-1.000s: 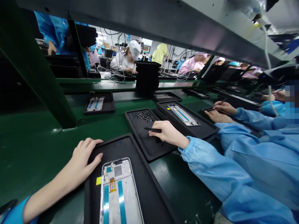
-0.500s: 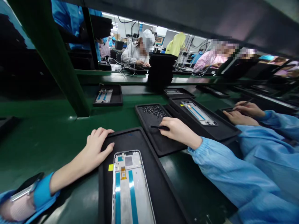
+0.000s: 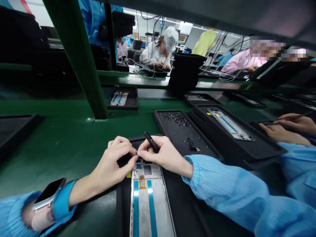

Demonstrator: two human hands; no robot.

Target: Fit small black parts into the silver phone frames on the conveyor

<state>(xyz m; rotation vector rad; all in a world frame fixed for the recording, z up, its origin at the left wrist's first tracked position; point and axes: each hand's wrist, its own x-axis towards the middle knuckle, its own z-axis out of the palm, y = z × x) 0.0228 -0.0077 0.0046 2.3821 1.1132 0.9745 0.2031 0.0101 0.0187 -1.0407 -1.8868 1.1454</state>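
Over the top end of a silver phone frame [image 3: 154, 204], my left hand [image 3: 117, 158] and my right hand [image 3: 164, 153] meet at the fingertips. A tiny dark part [image 3: 136, 153] shows where they touch, with my left thumb and index finger closing on it. Tucked in my right hand is a black pen-shaped tool [image 3: 151, 142], thick end pointing up and left; its other end is hidden. The frame, with two blue strips and an orange flex piece [image 3: 142, 183], lies in a black tray [image 3: 182, 197]. A yellow tab [image 3: 128, 174] sticks out at its left.
Right of the hands, a black tray [image 3: 170, 131] holds many small black parts [image 3: 176, 118]. Beyond it another tray [image 3: 261, 148] carries a phone frame [image 3: 230, 125]. A co-worker's hands [image 3: 293, 125] are at far right. A green post [image 3: 84, 72] stands at left.
My right hand has moved left from the parts tray to meet my left hand, the tool swinging upward. My left hand has left the tray's edge and closed its fingers. The view has shifted.
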